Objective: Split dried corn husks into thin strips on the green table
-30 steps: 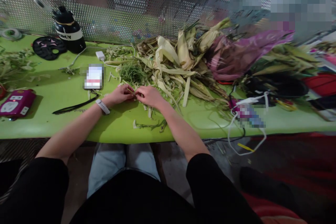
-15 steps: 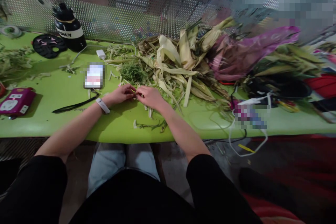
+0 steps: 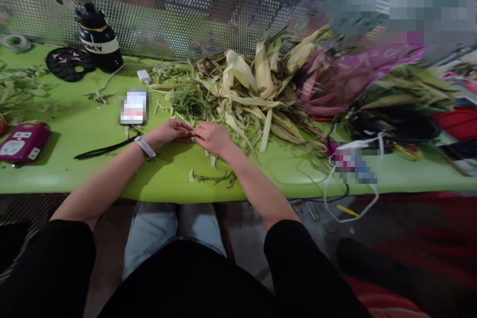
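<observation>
Pinching narrowly with left hand [image 3: 173, 131] and right hand [image 3: 213, 137], almost fingertip to fingertip, hiding any held piece; facing the green strand pile [image 3: 189, 102] just beyond the fingers [image 3: 201, 131], beside corn husks [image 3: 261, 97].

The left hand [image 3: 173, 130] has rolled slightly — its fingers, arched earlier, now lie flatter and closer together. The right hand [image 3: 211, 136] has changed too: its fingers, more curled before, reach straighter now. The head view has shifted a little — the magenta socket block [image 3: 25, 144] appears slightly higher.
</observation>
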The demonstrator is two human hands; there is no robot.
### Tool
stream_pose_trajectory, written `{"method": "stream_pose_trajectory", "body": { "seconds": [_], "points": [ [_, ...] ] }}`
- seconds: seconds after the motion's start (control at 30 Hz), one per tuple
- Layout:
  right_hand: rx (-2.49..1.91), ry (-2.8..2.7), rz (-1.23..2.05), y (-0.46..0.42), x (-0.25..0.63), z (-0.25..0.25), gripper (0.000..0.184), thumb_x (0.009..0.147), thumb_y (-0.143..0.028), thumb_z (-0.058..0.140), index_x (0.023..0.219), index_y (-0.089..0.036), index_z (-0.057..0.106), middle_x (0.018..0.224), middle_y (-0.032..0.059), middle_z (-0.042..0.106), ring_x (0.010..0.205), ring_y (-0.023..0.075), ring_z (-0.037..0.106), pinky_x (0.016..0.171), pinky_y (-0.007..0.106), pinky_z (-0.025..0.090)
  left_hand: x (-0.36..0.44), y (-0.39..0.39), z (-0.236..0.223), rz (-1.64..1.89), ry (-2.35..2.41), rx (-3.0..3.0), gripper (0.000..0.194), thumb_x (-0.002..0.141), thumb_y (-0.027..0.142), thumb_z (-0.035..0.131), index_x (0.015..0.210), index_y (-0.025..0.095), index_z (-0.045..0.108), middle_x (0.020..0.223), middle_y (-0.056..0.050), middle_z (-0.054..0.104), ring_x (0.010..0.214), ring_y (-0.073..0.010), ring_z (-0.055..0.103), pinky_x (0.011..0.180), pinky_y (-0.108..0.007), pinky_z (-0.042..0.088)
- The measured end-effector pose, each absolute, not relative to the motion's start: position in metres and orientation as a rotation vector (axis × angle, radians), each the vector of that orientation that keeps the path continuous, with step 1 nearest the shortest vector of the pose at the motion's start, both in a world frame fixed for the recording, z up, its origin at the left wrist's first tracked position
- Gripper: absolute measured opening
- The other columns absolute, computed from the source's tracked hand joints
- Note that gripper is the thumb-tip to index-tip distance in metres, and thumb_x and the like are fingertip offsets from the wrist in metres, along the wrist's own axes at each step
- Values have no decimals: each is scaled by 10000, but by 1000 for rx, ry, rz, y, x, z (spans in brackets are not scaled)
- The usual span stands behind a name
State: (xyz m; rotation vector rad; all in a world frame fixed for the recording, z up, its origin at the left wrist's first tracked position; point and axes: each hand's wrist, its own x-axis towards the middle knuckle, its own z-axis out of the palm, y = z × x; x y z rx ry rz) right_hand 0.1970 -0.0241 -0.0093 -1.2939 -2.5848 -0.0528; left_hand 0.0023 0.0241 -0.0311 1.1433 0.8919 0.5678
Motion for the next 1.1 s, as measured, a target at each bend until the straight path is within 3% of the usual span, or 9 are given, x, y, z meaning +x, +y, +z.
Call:
{"method": "stream_pose_trajectory", "body": {
  "seconds": [0.27,0.4,0.53,0.63,0.83,1.1],
  "points": [
    [-1213,-2691,-100,-25,197,-5,212,930,-198,511,883,-164,714,952,99,699,929,213,591,697,311,384,4,23,-31,598,925,1137,182,701,109,810,856,128,716,784,-48,761,735,-140,724,847,-329,592],
    [-1301,-2552,92,-24,200,-7,200,880,-238,551,999,-154,689,1034,101,684,910,210,601,694,304,413,3,24,-33,593,915,1193,203,701,131,818,871,118,708,830,-67,766,762,-142,725,867,-345,585],
    [-1362,-2361,372,-17,204,-15,330,789,-215,604,1113,-153,619,1163,99,641,806,168,602,735,305,448,3,22,-32,619,901,1238,244,706,112,807,921,108,690,863,-71,765,798,-147,724,892,-362,576],
    [-1319,-2284,512,-12,205,-21,367,760,-177,589,1126,-160,593,1123,78,649,754,144,597,763,300,460,3,20,-31,627,912,1266,270,716,92,789,951,114,658,854,-73,761,783,-158,726,859,-383,586],
    [-1203,-2203,487,-8,202,-28,308,758,-185,555,1063,-159,588,1081,97,646,790,162,595,782,313,469,3,22,-36,670,873,1433,317,710,138,786,970,126,605,872,-78,757,804,-190,733,798,-407,600],
    [-1155,-2022,759,-2,200,-37,426,726,-180,540,1150,-142,538,959,69,690,735,146,608,697,278,477,1,23,-34,716,893,1679,310,687,172,773,941,127,601,874,-85,754,815,-190,721,801,-376,576]
  ]
}}
